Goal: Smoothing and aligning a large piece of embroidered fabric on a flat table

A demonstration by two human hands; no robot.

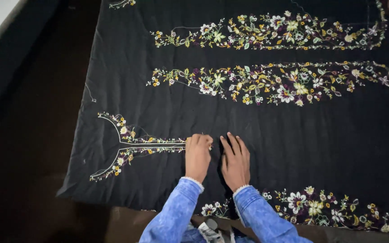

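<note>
A large black cloth [266,144] with bands of white, yellow and purple flower embroidery lies spread flat. My left hand [197,156] rests on it with fingers curled, its fingertips at the right end of an embroidered neckline motif [127,146], seemingly pinching the fabric there. My right hand [236,159] lies flat beside it, fingers together, pressing on plain black cloth. Both arms wear light blue denim sleeves.
Two long floral bands [271,83] run across the far part of the cloth, and another floral band [311,209] follows the near edge. A dark brown surface [28,148] lies to the left. A small grey object [210,225] sits between my sleeves.
</note>
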